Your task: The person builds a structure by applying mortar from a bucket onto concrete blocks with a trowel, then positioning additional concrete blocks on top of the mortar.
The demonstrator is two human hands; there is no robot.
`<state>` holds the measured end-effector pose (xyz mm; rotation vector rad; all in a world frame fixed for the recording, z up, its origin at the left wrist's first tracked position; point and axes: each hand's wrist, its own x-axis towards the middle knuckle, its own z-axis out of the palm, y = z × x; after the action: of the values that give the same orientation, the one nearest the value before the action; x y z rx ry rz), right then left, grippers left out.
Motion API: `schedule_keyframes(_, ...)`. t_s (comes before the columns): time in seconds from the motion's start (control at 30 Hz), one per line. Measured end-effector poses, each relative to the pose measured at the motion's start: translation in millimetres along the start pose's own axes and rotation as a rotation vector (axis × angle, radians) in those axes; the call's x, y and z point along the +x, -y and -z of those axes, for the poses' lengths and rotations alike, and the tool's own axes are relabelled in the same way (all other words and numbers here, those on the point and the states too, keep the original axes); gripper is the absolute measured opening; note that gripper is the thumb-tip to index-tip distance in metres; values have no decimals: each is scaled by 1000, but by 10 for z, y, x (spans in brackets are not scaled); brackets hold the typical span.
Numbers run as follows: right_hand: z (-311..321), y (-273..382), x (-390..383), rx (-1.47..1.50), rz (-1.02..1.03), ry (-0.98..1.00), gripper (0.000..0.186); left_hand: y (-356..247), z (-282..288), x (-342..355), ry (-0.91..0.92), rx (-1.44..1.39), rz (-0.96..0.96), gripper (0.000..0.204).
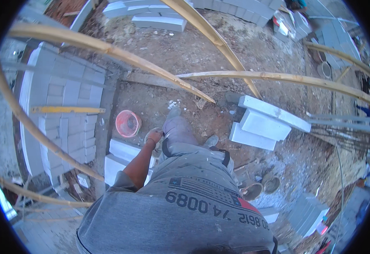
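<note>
My left hand (154,136) hangs beside my left thigh, fingers curled, with a greyish object at it that I cannot make out. Just left of it sits a red plastic bucket (129,123) with some dark material inside. White blocks (123,149) lie stacked below the bucket, partly behind my forearm. My feet stand on dirt (193,118) scattered with small white chips. My right hand is out of sight, hidden by my body or outside the picture. Another short pile of white blocks (264,125) lies to my right.
A block wall with a yellow level (66,109) stands left. Bamboo poles (218,42) cross above the ground. More blocks (159,23) are stacked beyond. Round containers (252,190) sit at lower right, another block pile (307,213) beside them. Part of a person (298,8) shows at top right.
</note>
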<state>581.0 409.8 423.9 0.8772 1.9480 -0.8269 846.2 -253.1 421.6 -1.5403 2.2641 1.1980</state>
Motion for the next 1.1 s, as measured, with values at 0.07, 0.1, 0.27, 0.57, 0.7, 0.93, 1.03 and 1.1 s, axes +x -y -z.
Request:
schedule_keyframes(0.07,-284,54,-459,102,23,45,23,-47,186,242,62,-250,127,34)
schedule_keyframes(0.1,-442,113,-703,196,107,3,27,-35,255,330,73,-196,93,38)
schedule_keyframes(0.27,-1599,721,-1602,32,260,-169,31,694,823,947,237,149,-113,35)
schedule_keyframes(0.57,-3150,905,-2839,-455,268,-667,31,1965,2429,2240,491,852,-403,29)
schedule_keyframes(0.7,-3407,466,-3189,-211,82,-636,31,1504,2796,2864,442,1115,-325,29)
schedule_keyframes(0.93,-3781,-531,-3533,-20,-285,-532,62,1000,2196,3620,289,73,-715,17)
schedule_keyframes(1.03,-3915,-665,-3684,80,-440,-567,61,740,1931,3449,379,399,-727,21)
schedule_keyframes(1.1,-3982,-655,-3836,39,-372,-627,60,565,1877,3213,471,614,-669,26)
